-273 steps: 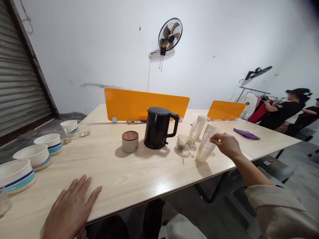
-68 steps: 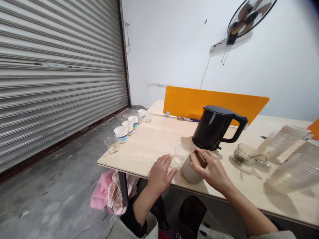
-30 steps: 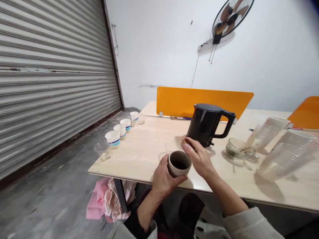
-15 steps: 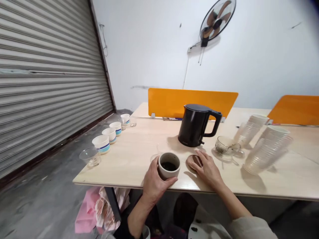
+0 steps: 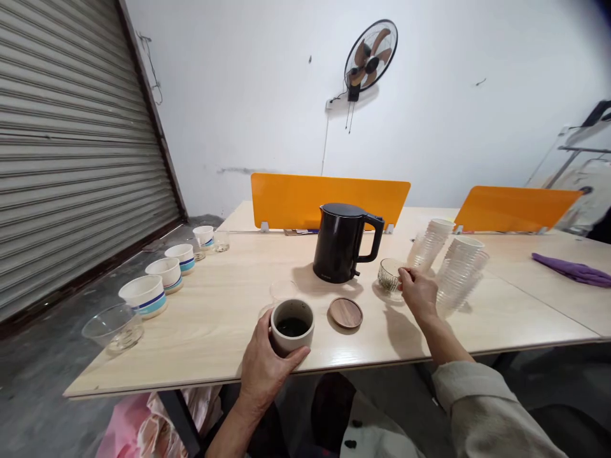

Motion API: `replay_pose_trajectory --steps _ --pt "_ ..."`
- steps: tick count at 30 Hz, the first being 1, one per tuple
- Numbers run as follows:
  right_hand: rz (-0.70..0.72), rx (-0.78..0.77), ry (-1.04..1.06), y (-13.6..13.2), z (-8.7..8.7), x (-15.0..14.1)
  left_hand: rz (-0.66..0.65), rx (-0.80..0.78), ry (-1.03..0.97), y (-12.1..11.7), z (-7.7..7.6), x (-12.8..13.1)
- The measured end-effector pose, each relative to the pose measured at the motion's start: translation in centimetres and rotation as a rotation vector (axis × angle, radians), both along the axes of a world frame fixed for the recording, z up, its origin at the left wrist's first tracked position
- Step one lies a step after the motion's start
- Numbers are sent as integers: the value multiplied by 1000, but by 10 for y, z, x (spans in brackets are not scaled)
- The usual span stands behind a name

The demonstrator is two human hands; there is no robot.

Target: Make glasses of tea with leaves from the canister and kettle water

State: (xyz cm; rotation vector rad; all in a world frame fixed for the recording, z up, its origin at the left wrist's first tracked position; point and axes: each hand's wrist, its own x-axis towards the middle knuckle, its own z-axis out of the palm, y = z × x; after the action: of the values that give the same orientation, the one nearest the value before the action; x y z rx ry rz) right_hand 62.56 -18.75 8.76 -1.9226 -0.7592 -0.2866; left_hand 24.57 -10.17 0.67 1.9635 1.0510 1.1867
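My left hand (image 5: 268,362) is wrapped round a pale ceramic canister (image 5: 292,343), lidless and tilted a little towards me, with dark contents low inside. Its round wooden lid (image 5: 346,313) lies flat on the table (image 5: 210,337) to the right. My right hand (image 5: 420,292) is closed in a pinch at the right rim of a ribbed glass cup (image 5: 387,275), which holds dark bits. Whether the fingers grip the cup's handle or something standing in it is hidden. Just behind the canister stands a clear plastic cup (image 5: 283,291).
A black kettle (image 5: 337,245) stands behind the lid. Stacked clear cups (image 5: 461,273) are right of my hand. White paper bowls (image 5: 143,296) and a clear cup (image 5: 117,327) line the left edge. Orange dividers (image 5: 329,197) cross the back; a purple cloth (image 5: 573,270) lies right.
The lid has come off the canister, and my right hand has laid it on the table. That hand then moved right to the glass cup. My left hand has taken hold of the canister.
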Motion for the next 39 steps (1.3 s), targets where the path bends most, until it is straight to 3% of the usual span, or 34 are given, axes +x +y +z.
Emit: replay_pose_trajectory --steps 4,8,12,17,22,26,29,34,39 --pt "9 41 -4 -5 5 0 0 33 -2 -1 2 -1" --pt "5 232 58 -29 20 -22 -3 48 11 0 0 0" --pt "50 377 16 -55 45 -70 2 42 5 0 0 1" --pt "263 415 35 -67 63 -142 -6 60 -17 -2 7 0" --pt "580 251 -82 -60 50 -187 -8 47 -5 -1 9 -1" --pt "885 54 -178 -42 34 -202 -12 23 -6 -1 8 -2" --pt "1028 -51 -267 -27 28 -207 -22 8 -11 -1 10 -2" --pt "1107 -129 -345 -14 32 -213 -25 -4 -10 -1 13 -2" --pt "1084 -158 -239 -14 35 -210 -13 8 4 -1 14 -2"
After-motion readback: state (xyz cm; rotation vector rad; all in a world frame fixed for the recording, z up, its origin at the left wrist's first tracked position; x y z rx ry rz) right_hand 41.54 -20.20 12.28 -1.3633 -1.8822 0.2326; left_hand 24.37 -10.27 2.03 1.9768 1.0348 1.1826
